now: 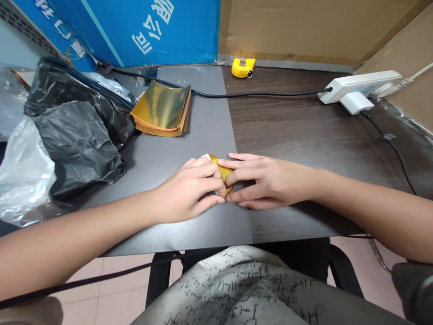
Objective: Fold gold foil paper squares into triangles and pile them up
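Note:
A small piece of gold foil paper (226, 172), partly folded with a white corner showing at its upper left, lies on the grey part of the desk under both hands. My left hand (199, 185) is curled over its left side, thumb and fingertips pressed together at the lower edge. From the right, my right hand (267, 180) meets it with bent fingers, their tips holding the paper's right side. Much of the sheet is hidden beneath the fingers. Farther back on the left sits a stack of gold foil sheets (162, 106), slightly curled.
Black plastic bags (77, 135) and a clear plastic bag (27, 176) crowd the left side. A yellow tape measure (242, 67) stands by the cardboard box (287, 31) at the back. A black cable (264, 94) runs to a white power strip (361, 83) at right.

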A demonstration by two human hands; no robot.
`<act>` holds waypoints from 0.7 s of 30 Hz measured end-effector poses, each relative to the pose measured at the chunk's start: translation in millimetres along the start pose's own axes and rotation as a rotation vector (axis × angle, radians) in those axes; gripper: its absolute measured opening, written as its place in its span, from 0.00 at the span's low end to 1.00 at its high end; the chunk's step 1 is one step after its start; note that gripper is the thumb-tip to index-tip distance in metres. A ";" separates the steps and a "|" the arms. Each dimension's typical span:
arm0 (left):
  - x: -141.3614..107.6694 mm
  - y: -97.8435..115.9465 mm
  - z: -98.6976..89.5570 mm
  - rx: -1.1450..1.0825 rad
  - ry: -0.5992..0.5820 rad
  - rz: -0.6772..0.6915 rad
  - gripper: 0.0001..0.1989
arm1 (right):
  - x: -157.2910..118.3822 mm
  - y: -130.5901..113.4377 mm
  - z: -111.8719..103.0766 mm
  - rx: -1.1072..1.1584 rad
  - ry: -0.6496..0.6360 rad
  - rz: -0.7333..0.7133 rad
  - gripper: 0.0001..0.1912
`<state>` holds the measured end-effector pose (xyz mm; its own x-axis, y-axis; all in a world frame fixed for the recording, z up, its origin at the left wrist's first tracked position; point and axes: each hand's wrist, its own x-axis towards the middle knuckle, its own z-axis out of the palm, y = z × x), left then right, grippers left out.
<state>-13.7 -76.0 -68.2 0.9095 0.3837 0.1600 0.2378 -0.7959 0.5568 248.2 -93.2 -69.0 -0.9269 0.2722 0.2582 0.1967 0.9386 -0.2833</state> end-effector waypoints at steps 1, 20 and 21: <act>0.0 -0.3 -0.2 -0.009 -0.004 0.002 0.10 | 0.0 -0.2 -1.4 0.005 -0.014 0.004 0.13; 5.2 3.2 -2.3 -0.108 0.041 0.006 0.07 | -2.3 1.0 -3.1 0.013 -0.096 -0.001 0.16; 5.4 3.1 -2.1 -0.109 0.042 0.006 0.07 | -2.3 1.0 -3.0 0.012 -0.096 -0.001 0.16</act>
<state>-8.8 -75.4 -63.9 0.8953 0.3998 0.1966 0.1913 -0.7435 0.6407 251.4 -92.2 -67.1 -0.9537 0.2487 0.1689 0.1922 0.9363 -0.2938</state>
